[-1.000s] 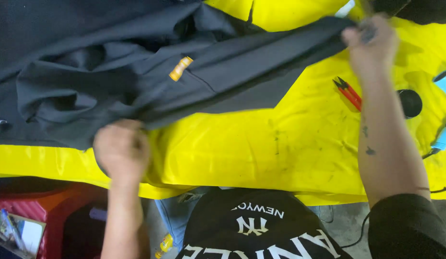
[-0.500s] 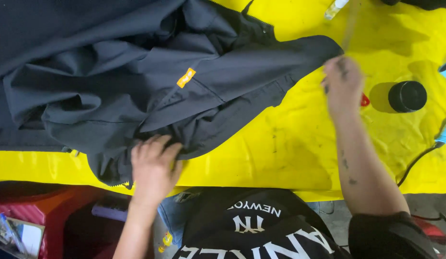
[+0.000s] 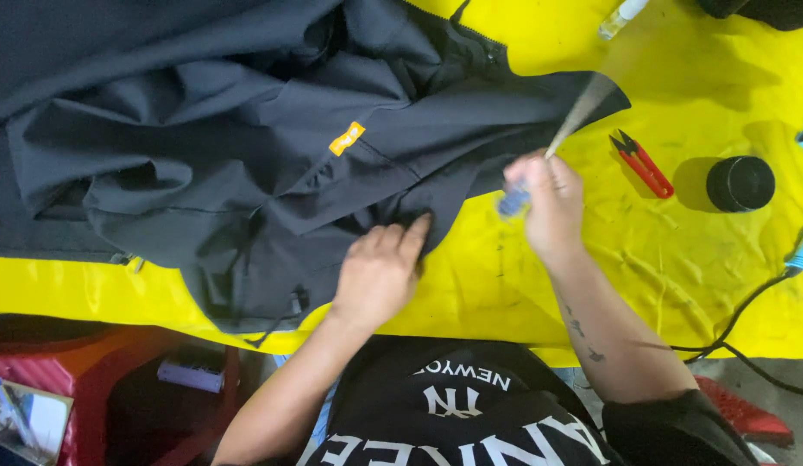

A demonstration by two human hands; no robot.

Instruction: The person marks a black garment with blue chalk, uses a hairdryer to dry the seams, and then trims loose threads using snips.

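A dark navy garment [image 3: 246, 147] with a small orange tag [image 3: 346, 138] lies crumpled over a yellow sheet [image 3: 522, 285]. My left hand [image 3: 380, 272] rests flat on the garment's lower edge with its fingers together. My right hand [image 3: 544, 203] is blurred, just right of the garment, closed on a thin tool with a blue handle [image 3: 513, 203] and a pale pointed tip that reaches up toward the cloth's right corner.
Red thread snips [image 3: 641, 162] lie to the right of my right hand. A black round lid or jar [image 3: 740, 183] sits further right, with a black cable [image 3: 746, 319] below it. A small bottle [image 3: 621, 17] lies at the top. A red stool [image 3: 91, 397] stands lower left.
The garment has been drawn closer and to the right. My left hand moved right along its lower edge. My right hand came down from the far corner and now grips the blue-handled tool.
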